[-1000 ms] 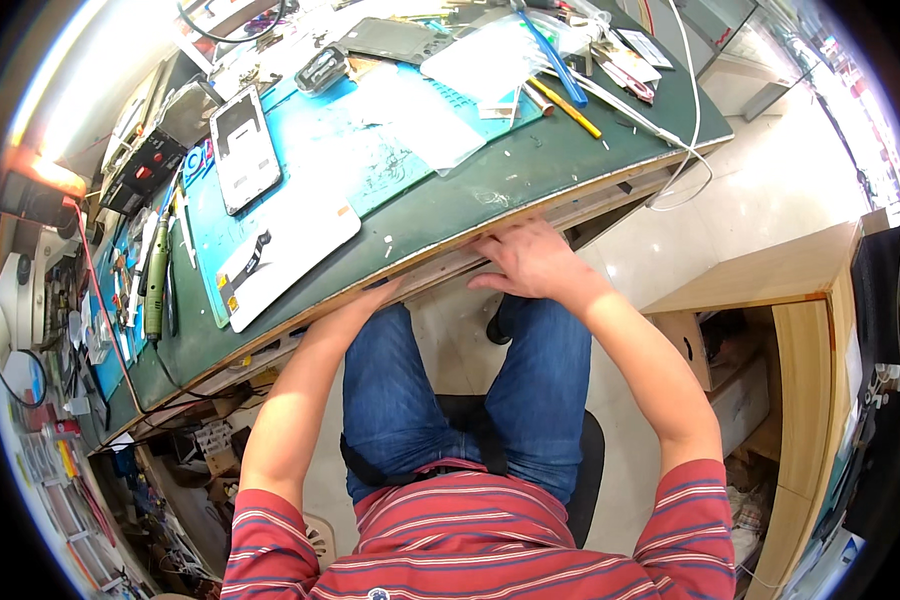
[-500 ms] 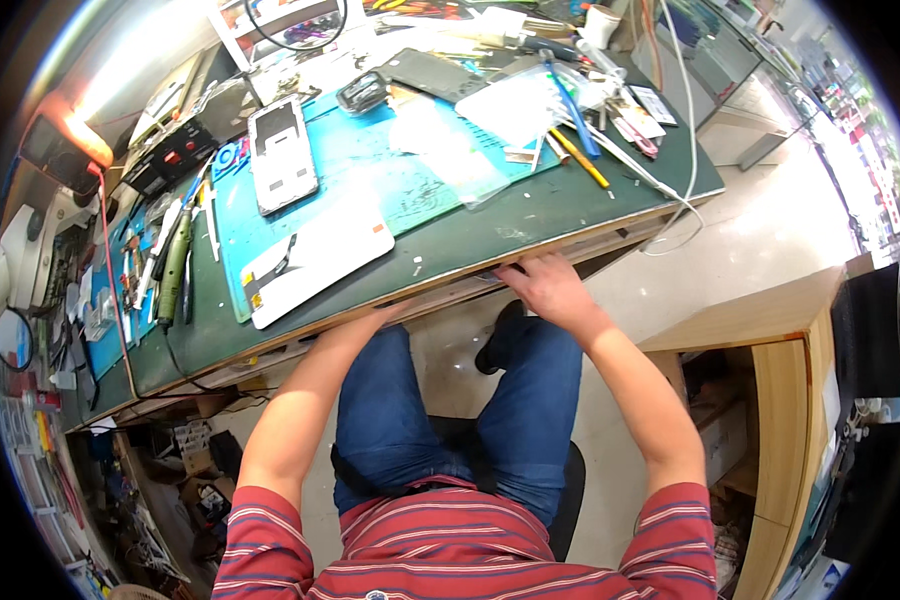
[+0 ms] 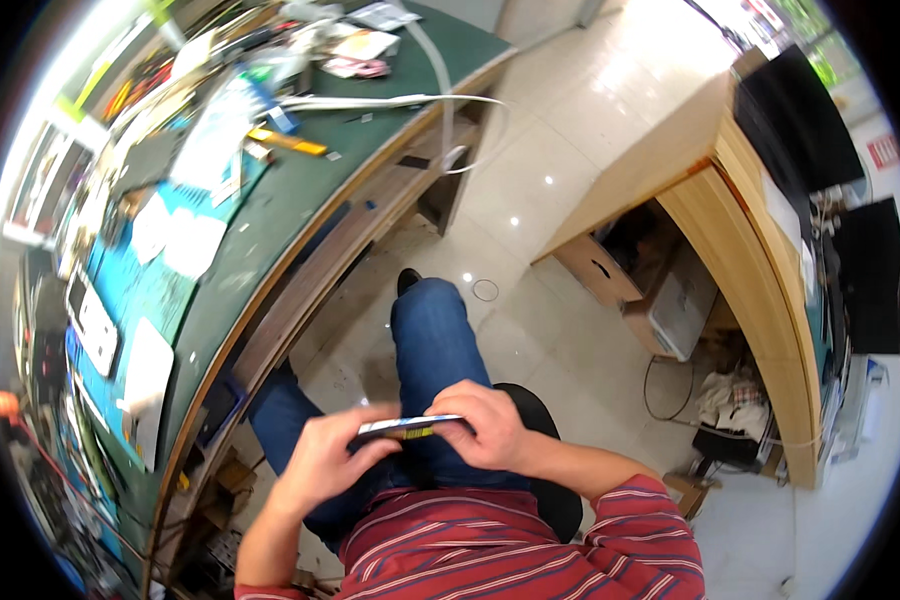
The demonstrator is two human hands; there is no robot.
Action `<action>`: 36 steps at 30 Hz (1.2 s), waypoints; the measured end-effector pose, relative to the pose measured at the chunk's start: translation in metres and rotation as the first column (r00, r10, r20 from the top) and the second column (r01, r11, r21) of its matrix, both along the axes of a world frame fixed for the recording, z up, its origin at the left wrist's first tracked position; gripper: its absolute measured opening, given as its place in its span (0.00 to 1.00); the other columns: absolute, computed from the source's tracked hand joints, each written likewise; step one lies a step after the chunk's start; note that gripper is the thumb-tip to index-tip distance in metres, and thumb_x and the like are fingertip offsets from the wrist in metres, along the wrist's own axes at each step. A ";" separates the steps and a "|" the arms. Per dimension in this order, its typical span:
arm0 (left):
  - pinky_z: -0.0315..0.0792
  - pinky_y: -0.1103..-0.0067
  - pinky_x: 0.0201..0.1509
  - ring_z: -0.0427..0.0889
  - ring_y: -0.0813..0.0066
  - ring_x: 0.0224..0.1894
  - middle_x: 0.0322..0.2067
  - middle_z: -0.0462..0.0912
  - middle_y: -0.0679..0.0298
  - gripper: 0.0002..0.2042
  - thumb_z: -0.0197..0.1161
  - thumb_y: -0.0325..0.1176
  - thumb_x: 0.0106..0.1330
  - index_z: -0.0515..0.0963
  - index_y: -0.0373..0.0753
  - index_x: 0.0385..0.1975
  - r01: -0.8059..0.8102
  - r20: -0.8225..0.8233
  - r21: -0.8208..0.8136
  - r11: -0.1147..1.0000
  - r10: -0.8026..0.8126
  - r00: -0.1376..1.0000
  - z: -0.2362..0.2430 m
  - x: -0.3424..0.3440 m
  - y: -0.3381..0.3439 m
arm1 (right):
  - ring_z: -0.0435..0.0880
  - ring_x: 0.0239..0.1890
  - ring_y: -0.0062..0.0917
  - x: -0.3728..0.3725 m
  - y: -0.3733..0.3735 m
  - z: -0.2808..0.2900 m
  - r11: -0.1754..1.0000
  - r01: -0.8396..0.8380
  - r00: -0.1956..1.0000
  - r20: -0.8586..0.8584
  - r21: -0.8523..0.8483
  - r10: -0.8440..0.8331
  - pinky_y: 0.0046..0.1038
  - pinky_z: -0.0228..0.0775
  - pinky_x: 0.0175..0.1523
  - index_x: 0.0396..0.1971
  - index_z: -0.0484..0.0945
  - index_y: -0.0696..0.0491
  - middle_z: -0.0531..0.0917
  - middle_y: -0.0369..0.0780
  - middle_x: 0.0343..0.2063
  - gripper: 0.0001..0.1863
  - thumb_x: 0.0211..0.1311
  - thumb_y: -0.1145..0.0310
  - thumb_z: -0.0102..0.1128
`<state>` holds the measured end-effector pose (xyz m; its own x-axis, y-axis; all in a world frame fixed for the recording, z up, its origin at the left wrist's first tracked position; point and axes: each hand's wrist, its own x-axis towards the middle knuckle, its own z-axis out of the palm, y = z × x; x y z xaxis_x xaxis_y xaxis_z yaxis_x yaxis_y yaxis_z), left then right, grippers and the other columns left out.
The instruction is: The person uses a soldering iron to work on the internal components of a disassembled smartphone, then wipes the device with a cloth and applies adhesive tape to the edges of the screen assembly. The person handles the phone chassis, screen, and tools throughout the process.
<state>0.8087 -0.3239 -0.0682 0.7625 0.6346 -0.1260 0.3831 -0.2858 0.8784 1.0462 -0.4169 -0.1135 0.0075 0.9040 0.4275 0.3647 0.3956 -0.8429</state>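
Observation:
Above my lap, both hands hold a thin flat slab (image 3: 407,431), about phone-sized. It is seen nearly edge-on, with a dark side, a pale upper face and a yellow-green patch; its exact kind cannot be made out. My left hand (image 3: 332,448) pinches one end between thumb and fingers. At the other end, my right hand (image 3: 485,427) curls its fingers round the corner. On the bench to the left, a white phone-like device (image 3: 92,322) lies on the blue mat (image 3: 177,300), near a white flat panel (image 3: 148,385).
Under the green benchtop (image 3: 270,225) runs a long wooden ledge or drawer front (image 3: 305,300). A yellow-handled tool (image 3: 288,141) and a white cable (image 3: 400,101) lie on the bench. To the right stands a wooden cabinet (image 3: 745,290) with open compartments.
My view has swung to the right. Both hands have left the bench edge and come back over my lap, and the flat slab is now between them. The wooden front below the benchtop shows more.

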 end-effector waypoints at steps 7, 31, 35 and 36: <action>0.77 0.70 0.41 0.87 0.55 0.35 0.32 0.86 0.53 0.06 0.61 0.24 0.73 0.80 0.32 0.46 -0.431 -0.484 0.062 0.900 0.405 0.776 -0.050 -0.049 -0.008 | 0.88 0.43 0.45 0.135 0.040 -0.194 0.602 0.722 0.691 0.318 -0.342 -0.649 0.41 0.81 0.47 0.55 0.82 0.52 0.88 0.49 0.37 0.15 0.71 0.73 0.59; 0.78 0.64 0.51 0.86 0.47 0.46 0.42 0.87 0.48 0.09 0.65 0.30 0.70 0.85 0.35 0.45 -0.288 -0.801 -0.070 0.955 0.118 0.587 -0.136 0.020 0.051 | 0.89 0.37 0.38 0.229 0.039 -0.561 0.086 0.687 0.595 0.491 -0.721 -0.636 0.41 0.79 0.43 0.39 0.84 0.55 0.89 0.46 0.35 0.13 0.71 0.60 0.63; 0.79 0.66 0.53 0.86 0.47 0.49 0.46 0.87 0.49 0.13 0.65 0.25 0.69 0.83 0.36 0.53 -0.355 -0.670 0.092 0.930 0.321 0.670 -0.086 0.014 0.005 | 0.85 0.27 0.25 0.216 0.094 -0.343 0.501 0.640 0.695 0.160 -0.582 -0.701 0.27 0.76 0.35 0.42 0.87 0.57 0.88 0.43 0.29 0.09 0.74 0.67 0.63; 0.79 0.67 0.51 0.86 0.48 0.48 0.46 0.87 0.49 0.12 0.65 0.26 0.70 0.83 0.36 0.52 -0.389 -0.629 0.127 0.912 0.377 0.679 -0.084 0.014 0.000 | 0.84 0.27 0.21 0.213 0.101 -0.291 0.563 0.645 0.708 0.128 -0.516 -0.694 0.24 0.75 0.36 0.45 0.87 0.57 0.88 0.42 0.29 0.10 0.75 0.68 0.63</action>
